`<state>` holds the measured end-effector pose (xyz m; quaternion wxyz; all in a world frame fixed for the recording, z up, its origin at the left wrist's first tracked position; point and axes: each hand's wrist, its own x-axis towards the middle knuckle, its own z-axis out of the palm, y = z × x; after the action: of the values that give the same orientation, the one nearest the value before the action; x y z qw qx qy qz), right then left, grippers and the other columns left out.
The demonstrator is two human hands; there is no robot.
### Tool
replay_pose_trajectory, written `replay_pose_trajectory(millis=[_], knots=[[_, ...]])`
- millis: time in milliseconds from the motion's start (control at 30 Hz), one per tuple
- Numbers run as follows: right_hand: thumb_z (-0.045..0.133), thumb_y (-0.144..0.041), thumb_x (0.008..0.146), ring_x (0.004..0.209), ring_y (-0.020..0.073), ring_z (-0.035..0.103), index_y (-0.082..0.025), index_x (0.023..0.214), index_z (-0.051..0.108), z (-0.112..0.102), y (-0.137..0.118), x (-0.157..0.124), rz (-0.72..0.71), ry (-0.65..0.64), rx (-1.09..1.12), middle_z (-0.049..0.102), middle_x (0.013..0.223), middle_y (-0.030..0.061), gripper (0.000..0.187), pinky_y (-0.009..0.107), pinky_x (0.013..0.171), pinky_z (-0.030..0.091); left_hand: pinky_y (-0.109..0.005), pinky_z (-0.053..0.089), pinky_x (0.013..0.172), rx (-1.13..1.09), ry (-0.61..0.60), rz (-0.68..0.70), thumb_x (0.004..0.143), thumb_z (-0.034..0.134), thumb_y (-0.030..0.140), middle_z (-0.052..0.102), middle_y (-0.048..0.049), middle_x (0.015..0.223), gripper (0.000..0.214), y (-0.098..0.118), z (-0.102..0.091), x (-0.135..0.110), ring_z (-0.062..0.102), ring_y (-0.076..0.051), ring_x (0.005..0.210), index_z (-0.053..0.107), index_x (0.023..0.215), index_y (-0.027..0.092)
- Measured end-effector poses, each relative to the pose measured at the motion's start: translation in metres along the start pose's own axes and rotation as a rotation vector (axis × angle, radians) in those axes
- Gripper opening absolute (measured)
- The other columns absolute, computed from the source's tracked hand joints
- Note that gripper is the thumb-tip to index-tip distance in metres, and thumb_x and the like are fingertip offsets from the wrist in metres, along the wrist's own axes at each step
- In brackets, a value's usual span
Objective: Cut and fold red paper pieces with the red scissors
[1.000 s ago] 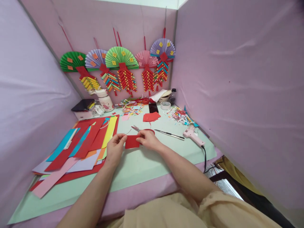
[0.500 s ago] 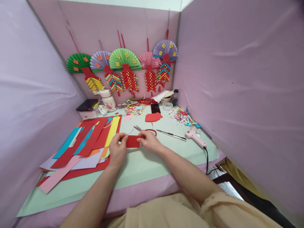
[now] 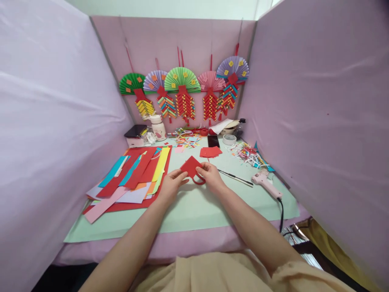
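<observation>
A red paper square (image 3: 191,165), turned so that one corner points away from me, is held up over the table. My left hand (image 3: 174,184) pinches its left corner between thumb and fingers. On the opposite corner, my right hand (image 3: 212,176) is closed in a similar pinch. Right behind the paper lie scissors, with one red handle loop (image 3: 199,180) showing below it and their blades hidden. Just past my right hand rests a small pile of red paper pieces (image 3: 210,152). A black and white pen (image 3: 235,177) lies to the right.
Coloured paper sheets and strips (image 3: 133,174) cover the left of the table. A pink glue gun (image 3: 266,183) with a black cord lies at right. Paper scraps (image 3: 247,153), a phone (image 3: 213,141), a tape roll (image 3: 229,139) and a white bottle (image 3: 158,127) are behind. Paper fans (image 3: 182,79) hang at the back.
The red paper has turned from lying straight across between my hands to a diamond position. My hands have lifted slightly away from me, and the whole view has shifted.
</observation>
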<state>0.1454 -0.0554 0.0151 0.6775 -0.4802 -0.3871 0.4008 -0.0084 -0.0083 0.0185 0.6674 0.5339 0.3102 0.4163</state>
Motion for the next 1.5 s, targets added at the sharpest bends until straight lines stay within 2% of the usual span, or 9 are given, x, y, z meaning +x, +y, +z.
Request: replay_pose_trajectory(millis=[233,467,700,867,1000,1267,1333,1400,1500], knots=[[0.075,-0.041,0.061,0.062,0.0138,0.056,-0.018,0.073,0.058,0.003,0.006,-0.002,0.035,-0.011,0.020,0.066,0.071,0.0019,0.031,0.028,0.063,0.043,-0.032,0.056,0.076,0.026,0.026,-0.044,0.063,0.078,0.042,0.069,-0.0060,0.088,0.034,0.001,0.003,-0.004,0.064,-0.018,0.082,0.071,0.083,0.015],[0.075,-0.046,0.060,0.063,0.0149,0.055,-0.018,0.072,0.059,0.006,0.008,-0.004,0.040,-0.009,-0.029,0.065,0.069,0.0022,0.034,0.028,0.060,0.042,-0.032,0.058,0.070,0.049,0.111,-0.010,0.062,0.077,0.048,0.068,-0.0054,0.074,0.037,-0.003,0.001,-0.002,0.064,-0.017,0.072,0.067,0.065,0.013],[0.073,-0.042,0.064,0.067,0.0139,0.056,-0.017,0.077,0.060,0.007,0.003,-0.007,0.041,-0.069,-0.013,0.065,0.075,0.0017,0.030,0.026,0.063,0.042,-0.033,0.058,0.074,0.048,0.128,0.019,0.062,0.078,0.047,0.066,-0.0029,0.068,0.036,-0.004,-0.002,-0.001,0.063,-0.015,0.068,0.067,0.064,0.013],[0.071,-0.041,0.069,0.069,0.0140,0.057,-0.017,0.083,0.062,0.006,-0.001,-0.008,0.004,-0.081,-0.034,0.066,0.078,0.0013,0.029,0.027,0.066,0.043,-0.034,0.058,0.073,0.099,0.097,0.036,0.064,0.076,0.048,0.068,-0.0039,0.072,0.035,-0.005,-0.004,-0.001,0.065,-0.017,0.070,0.069,0.068,0.013],[0.072,-0.042,0.068,0.067,0.0150,0.058,-0.017,0.078,0.064,0.003,0.000,-0.007,-0.001,-0.079,-0.045,0.067,0.074,0.0018,0.028,0.029,0.067,0.045,-0.033,0.058,0.070,0.143,0.072,0.040,0.064,0.075,0.048,0.070,-0.0065,0.080,0.036,-0.003,-0.003,-0.002,0.066,-0.019,0.073,0.072,0.072,0.014],[0.073,-0.041,0.067,0.068,0.0155,0.059,-0.018,0.076,0.063,0.002,0.006,-0.004,0.000,-0.080,-0.004,0.067,0.075,0.0022,0.026,0.030,0.070,0.046,-0.030,0.055,0.061,0.202,0.084,0.069,0.067,0.072,0.047,0.069,-0.0061,0.073,0.034,-0.002,-0.003,-0.001,0.063,-0.018,0.068,0.072,0.072,0.014],[0.068,-0.041,0.072,0.068,0.0159,0.058,-0.018,0.078,0.061,0.002,0.009,-0.003,-0.010,-0.114,-0.061,0.066,0.076,0.0024,0.025,0.031,0.069,0.046,-0.029,0.052,0.059,0.285,0.068,0.122,0.070,0.069,0.047,0.067,-0.0049,0.069,0.033,0.000,-0.007,0.001,0.061,-0.017,0.065,0.072,0.071,0.014],[0.062,-0.040,0.076,0.071,0.0171,0.057,-0.018,0.082,0.059,0.002,0.011,-0.003,-0.076,-0.119,-0.217,0.065,0.079,0.0031,0.022,0.032,0.070,0.046,-0.027,0.049,0.058,0.439,0.039,0.208,0.074,0.064,0.045,0.066,-0.0035,0.065,0.031,0.003,-0.015,0.003,0.059,-0.017,0.062,0.073,0.070,0.016],[0.058,-0.033,0.079,0.090,0.0218,0.056,-0.018,0.101,0.058,0.002,0.012,-0.006,-0.342,-0.029,-0.566,0.064,0.099,0.0077,0.026,0.037,0.082,0.046,-0.027,0.044,0.060,0.676,0.008,0.331,0.078,0.060,0.040,0.068,-0.0027,0.065,0.027,0.006,-0.027,0.003,0.060,-0.018,0.063,0.076,0.076,0.019]])
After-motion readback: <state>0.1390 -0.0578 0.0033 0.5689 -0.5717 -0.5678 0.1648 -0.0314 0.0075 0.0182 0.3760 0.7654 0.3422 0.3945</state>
